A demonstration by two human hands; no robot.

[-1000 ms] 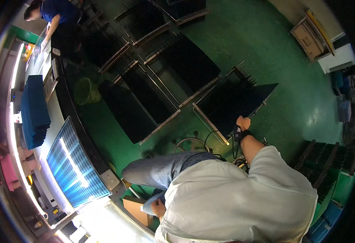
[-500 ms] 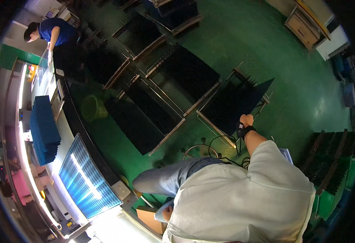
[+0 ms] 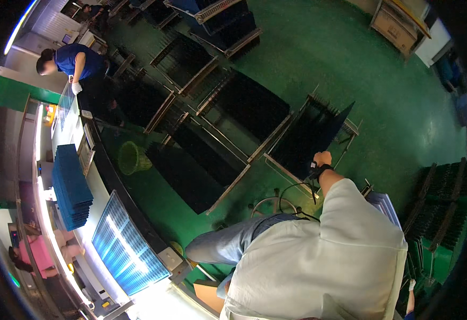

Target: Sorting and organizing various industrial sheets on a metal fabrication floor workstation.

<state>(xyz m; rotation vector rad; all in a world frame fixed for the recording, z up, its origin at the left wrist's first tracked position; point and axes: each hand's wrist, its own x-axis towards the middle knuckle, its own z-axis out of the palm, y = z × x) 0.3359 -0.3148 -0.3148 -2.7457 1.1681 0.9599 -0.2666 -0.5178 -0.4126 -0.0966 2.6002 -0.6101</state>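
Observation:
My right hand (image 3: 323,158) is closed at the near edge of a thin dark panel (image 3: 336,127), which leans in a slotted metal rack (image 3: 319,104). The fingertips are turned away, but the hand appears to grip that edge. A black band (image 3: 319,172) with a cable circles my right wrist. Of my left hand (image 3: 228,286) only a sliver shows beside my pale shirt, and its fingers are hidden.
Racks of dark panels (image 3: 249,101) stand ahead on the green floor. Left, a lit bench (image 3: 97,184) bears a blue gridded panel (image 3: 127,245) and a blue stack (image 3: 71,186). A co-worker (image 3: 81,61) bends over its far end; a gloved hand (image 3: 412,285) shows lower right.
The view has shifted, so the bench and racks sit farther right and lower. The panel at my right hand looks narrower and more upright. A co-worker's gloved hand has appeared at lower right.

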